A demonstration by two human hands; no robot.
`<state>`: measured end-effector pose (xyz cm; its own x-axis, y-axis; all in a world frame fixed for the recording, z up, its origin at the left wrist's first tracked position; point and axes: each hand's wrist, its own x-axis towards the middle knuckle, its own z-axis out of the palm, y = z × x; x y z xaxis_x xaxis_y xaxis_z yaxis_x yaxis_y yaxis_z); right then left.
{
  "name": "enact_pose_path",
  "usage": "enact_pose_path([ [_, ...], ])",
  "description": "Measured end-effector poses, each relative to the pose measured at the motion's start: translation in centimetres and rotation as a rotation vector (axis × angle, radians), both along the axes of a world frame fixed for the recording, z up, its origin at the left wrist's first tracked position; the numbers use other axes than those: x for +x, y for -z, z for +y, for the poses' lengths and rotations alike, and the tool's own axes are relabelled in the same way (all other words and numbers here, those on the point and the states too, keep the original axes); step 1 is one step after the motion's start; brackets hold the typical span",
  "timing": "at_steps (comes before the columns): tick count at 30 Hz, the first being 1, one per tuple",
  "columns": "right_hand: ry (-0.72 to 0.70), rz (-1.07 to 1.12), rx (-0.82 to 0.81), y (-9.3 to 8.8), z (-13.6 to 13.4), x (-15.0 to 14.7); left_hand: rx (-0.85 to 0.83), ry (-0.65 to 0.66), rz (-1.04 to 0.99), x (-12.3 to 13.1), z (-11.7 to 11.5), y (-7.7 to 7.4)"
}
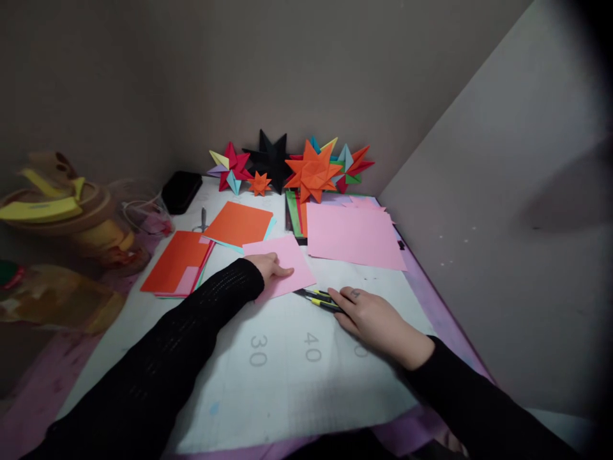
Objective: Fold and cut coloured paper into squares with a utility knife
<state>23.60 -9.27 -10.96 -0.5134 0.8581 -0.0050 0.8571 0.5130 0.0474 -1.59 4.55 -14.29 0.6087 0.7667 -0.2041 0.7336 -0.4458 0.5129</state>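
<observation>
My left hand (269, 266) rests on a small pink paper sheet (287, 265) lying on the white cutting mat (287, 370), fingers curled and pressing the paper down. My right hand (373, 319) lies flat on the mat to the right, fingertips touching a black and yellow utility knife (318, 297) that lies just below the pink sheet. Its fingers are stretched out, not wrapped round the knife. Both arms wear black sleeves.
A larger pink sheet (354, 236) lies behind. Orange sheets (239, 223) and a mixed paper stack (179, 262) sit left. Folded paper stars (311, 172) lean on the back wall. A black case (181, 190), scissors (203, 220) and clutter (62, 217) stand left. A wall is close on the right.
</observation>
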Motion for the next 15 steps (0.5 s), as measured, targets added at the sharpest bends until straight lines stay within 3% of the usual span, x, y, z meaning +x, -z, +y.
enact_pose_path([
  [15,-0.015,0.001,-0.016,-0.2,0.3,-1.2,-0.023,-0.050,-0.005,0.1,0.2,0.7],
])
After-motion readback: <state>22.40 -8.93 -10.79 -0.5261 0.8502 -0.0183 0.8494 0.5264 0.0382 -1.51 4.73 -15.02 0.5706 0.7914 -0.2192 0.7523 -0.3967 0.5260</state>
